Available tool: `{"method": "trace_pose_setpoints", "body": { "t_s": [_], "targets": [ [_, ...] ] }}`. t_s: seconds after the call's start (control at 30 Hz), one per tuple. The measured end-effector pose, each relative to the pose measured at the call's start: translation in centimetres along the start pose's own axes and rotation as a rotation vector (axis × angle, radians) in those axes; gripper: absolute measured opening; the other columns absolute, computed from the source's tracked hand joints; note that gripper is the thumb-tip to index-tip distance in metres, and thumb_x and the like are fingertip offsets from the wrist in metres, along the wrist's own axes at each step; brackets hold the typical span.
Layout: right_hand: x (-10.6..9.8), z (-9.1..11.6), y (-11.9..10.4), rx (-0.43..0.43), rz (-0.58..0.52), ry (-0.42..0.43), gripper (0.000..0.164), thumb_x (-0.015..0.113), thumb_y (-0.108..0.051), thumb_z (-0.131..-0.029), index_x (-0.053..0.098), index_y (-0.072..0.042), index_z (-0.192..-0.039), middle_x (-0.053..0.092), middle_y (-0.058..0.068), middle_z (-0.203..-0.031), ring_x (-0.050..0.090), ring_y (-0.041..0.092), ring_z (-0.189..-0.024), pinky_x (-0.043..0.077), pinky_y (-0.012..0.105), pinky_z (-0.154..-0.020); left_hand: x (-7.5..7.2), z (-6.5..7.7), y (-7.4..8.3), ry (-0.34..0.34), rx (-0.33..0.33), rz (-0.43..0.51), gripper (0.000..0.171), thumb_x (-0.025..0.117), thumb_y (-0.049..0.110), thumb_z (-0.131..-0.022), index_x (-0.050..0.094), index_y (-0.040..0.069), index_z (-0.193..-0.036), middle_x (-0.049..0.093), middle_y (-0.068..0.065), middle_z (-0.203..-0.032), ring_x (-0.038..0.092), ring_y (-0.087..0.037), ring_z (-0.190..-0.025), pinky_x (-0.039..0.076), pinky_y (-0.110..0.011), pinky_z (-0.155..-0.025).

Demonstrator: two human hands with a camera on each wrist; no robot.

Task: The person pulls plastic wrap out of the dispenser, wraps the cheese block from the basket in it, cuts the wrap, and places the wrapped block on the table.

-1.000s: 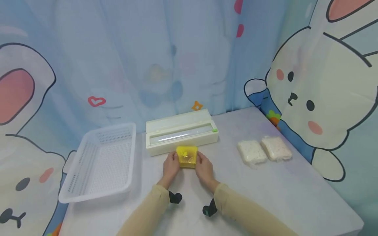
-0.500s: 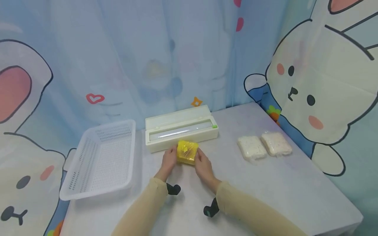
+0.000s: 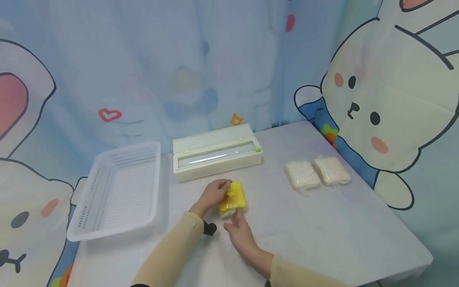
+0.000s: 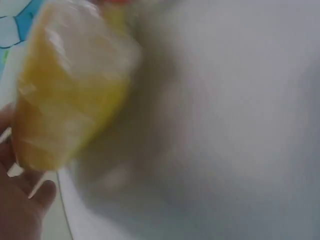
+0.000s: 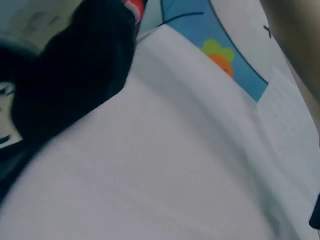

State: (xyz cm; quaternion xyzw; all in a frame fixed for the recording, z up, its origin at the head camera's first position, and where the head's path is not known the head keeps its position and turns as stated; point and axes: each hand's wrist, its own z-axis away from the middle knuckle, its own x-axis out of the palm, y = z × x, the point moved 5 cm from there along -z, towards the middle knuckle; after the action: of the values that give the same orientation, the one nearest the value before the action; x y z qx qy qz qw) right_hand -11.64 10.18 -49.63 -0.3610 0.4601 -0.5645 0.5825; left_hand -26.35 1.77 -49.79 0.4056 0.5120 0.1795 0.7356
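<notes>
A yellow block (image 3: 233, 199) wrapped in clear film is held over the table in front of the person, its lower end whitish. My left hand (image 3: 212, 193) grips its left side, fingers over the upper edge. At the near end, a fingertip of my right hand (image 3: 242, 235) touches the block, while the thumb stands apart from it. In the left wrist view, the block (image 4: 75, 100) appears tilted, its film crinkled and shiny, with part of a hand (image 4: 22, 205) below it. The right wrist view shows mostly white tablecloth, not the right hand's fingers.
Behind the block stands a white cling film dispenser (image 3: 218, 164), lid raised and roll showing. A white plastic basket (image 3: 155, 191) is at the left. Two whitish film-wrapped packages, one (image 3: 303, 175) beside the other (image 3: 332, 170), lie at the right. A printed curtain (image 3: 143, 71) hangs behind the table.
The block has been turned and brought nearer the person. The right hand has left its right side and come down to its near end; the left hand keeps hold.
</notes>
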Motion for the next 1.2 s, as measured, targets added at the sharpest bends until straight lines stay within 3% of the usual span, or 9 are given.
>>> {"method": "trace_pose_setpoints", "body": {
  "t_s": [0.13, 0.27, 0.37, 0.47, 0.57, 0.7, 0.83, 1.0, 1.2],
  "targets": [
    [-0.6, -0.4, -0.1, -0.009, 0.092, -0.035, 0.081, 0.056, -0.012, -0.096, 0.011, 0.009, -0.159, 0.021, 0.03, -0.164, 0.034, 0.045, -0.149, 0.036, 0.055, -0.118, -0.7, 0.8, -0.2, -0.085, 0.113, -0.115, 0.078, 0.073, 0.043, -0.09, 0.043, 0.013, -0.156, 0.049, -0.011, -0.156, 0.041, -0.035, -0.145, 0.036, -0.056, -0.12],
    [-1.9, -0.2, -0.7, -0.049, 0.178, -0.049, 0.08, 0.057, -0.013, -0.097, 0.012, 0.008, -0.159, 0.021, 0.03, -0.165, 0.036, 0.046, -0.148, 0.041, 0.054, -0.115, -1.2, 1.4, -0.3, -0.159, 0.187, -0.182, 0.111, 0.091, 0.041, -0.072, 0.03, 0.013, -0.161, 0.04, -0.008, -0.162, 0.035, -0.035, -0.148, 0.032, -0.055, -0.123],
    [-4.1, -1.0, -1.8, -0.162, 0.269, -0.008, 0.08, 0.06, -0.012, -0.096, 0.014, 0.01, -0.158, 0.026, 0.033, -0.162, 0.039, 0.048, -0.145, 0.041, 0.057, -0.114, -1.3, 1.6, -0.2, -0.182, 0.214, -0.224, 0.121, 0.094, 0.04, -0.067, 0.025, 0.012, -0.162, 0.034, -0.008, -0.166, 0.031, -0.034, -0.152, 0.029, -0.053, -0.125],
    [-6.3, -3.5, -3.3, -0.278, 0.43, -0.003, 0.082, 0.065, -0.017, -0.095, 0.019, 0.008, -0.158, 0.034, 0.031, -0.159, 0.041, 0.048, -0.144, 0.039, 0.06, -0.115, -1.4, 1.6, -0.1, -0.18, 0.218, -0.244, 0.126, 0.096, 0.041, -0.066, 0.022, 0.012, -0.163, 0.028, -0.01, -0.168, 0.028, -0.034, -0.154, 0.028, -0.053, -0.125],
    [-7.8, -7.3, -4.1, -0.37, 0.631, -0.126, 0.094, 0.076, -0.027, -0.089, 0.021, 0.0, -0.16, 0.033, 0.024, -0.163, 0.035, 0.045, -0.149, 0.034, 0.062, -0.119, -1.2, 1.6, -0.3, -0.175, 0.197, -0.246, 0.127, 0.096, 0.042, -0.066, 0.02, 0.012, -0.163, 0.026, -0.011, -0.168, 0.029, -0.032, -0.154, 0.03, -0.052, -0.125],
    [-8.1, -11.1, -3.4, -0.448, 0.816, -0.397, 0.121, 0.092, -0.033, -0.074, 0.015, -0.01, -0.164, 0.017, 0.015, -0.171, 0.023, 0.039, -0.156, 0.028, 0.059, -0.123, -0.2, 1.7, -1.3, -0.165, 0.164, -0.247, 0.122, 0.094, 0.042, -0.068, 0.022, 0.012, -0.162, 0.031, -0.01, -0.165, 0.035, -0.029, -0.151, 0.033, -0.049, -0.123],
    [-8.1, -12.7, -1.8, -0.451, 0.846, -0.509, 0.125, 0.096, -0.035, -0.068, 0.018, -0.008, -0.163, 0.026, 0.013, -0.169, 0.027, 0.035, -0.155, 0.027, 0.056, -0.125, 0.5, 2.1, -1.8, -0.142, 0.184, -0.275, 0.12, 0.093, 0.044, -0.068, 0.026, 0.008, -0.161, 0.036, -0.011, -0.163, 0.036, -0.03, -0.149, 0.034, -0.051, -0.123],
    [-8.1, -13.1, -0.7, -0.459, 0.791, -0.461, 0.114, 0.097, -0.033, -0.066, 0.034, -0.006, -0.157, 0.048, 0.013, -0.156, 0.045, 0.035, -0.145, 0.033, 0.056, -0.121, 0.9, 2.5, -1.7, -0.106, 0.194, -0.279, 0.119, 0.091, 0.047, -0.069, 0.026, 0.006, -0.16, 0.039, -0.01, -0.162, 0.036, -0.031, -0.146, 0.036, -0.051, -0.121],
    [-8.1, -13.6, -0.3, -0.481, 0.797, -0.425, 0.108, 0.097, -0.03, -0.066, 0.039, -0.007, -0.154, 0.05, 0.012, -0.155, 0.049, 0.033, -0.142, 0.038, 0.054, -0.119, 1.7, 2.0, -1.0, -0.062, 0.187, -0.325, 0.125, 0.088, 0.058, -0.068, 0.023, 0.004, -0.16, 0.038, -0.017, -0.159, 0.037, -0.035, -0.143, 0.04, -0.052, -0.118]
  ]
}}
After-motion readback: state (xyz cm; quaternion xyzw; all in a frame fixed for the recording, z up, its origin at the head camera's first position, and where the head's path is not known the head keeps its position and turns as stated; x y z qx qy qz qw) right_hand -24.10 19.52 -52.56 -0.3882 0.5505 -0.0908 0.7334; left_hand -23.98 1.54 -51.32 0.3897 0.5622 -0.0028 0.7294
